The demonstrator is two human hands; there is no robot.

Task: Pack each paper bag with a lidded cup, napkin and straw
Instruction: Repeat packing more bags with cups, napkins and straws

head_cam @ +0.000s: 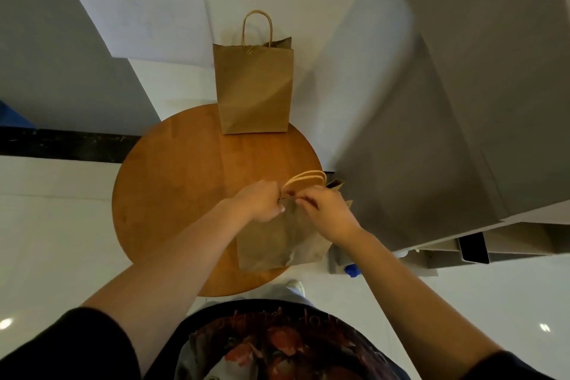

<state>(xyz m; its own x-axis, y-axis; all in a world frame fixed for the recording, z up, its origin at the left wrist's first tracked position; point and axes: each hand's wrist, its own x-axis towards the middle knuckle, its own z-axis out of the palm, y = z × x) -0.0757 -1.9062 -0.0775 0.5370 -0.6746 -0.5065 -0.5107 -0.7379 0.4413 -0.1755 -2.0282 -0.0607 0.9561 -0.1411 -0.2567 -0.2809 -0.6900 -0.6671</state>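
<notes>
Two brown paper bags on a round wooden table (172, 170): near bag (277, 244) close to the front right edge, far bag (254, 89) upright at the back edge, well apart from it. Both hands at the mouth of the near bag, just under its twisted paper handles (305, 180), which lie folded together. Left hand (262, 203) curled on the top edge, a closed grip pinching the paper; right hand (327, 213) likewise closed, fingertips nipping the rim beside the left. Hard to tell whether anything small sits between the fingers. No cup, napkin or straw on show; contents of either bag hidden. Far bag seemingly finished, top edges together with a small clip (249, 49) at the rim. Likely step: closing the near bag's mouth. Thin, light, creasable paper, stiff only along folds and base; best held at the reinforced top edge or by both handles, kept upright and lifted gently, since a lidded cup inside would tip or leak.
</notes>
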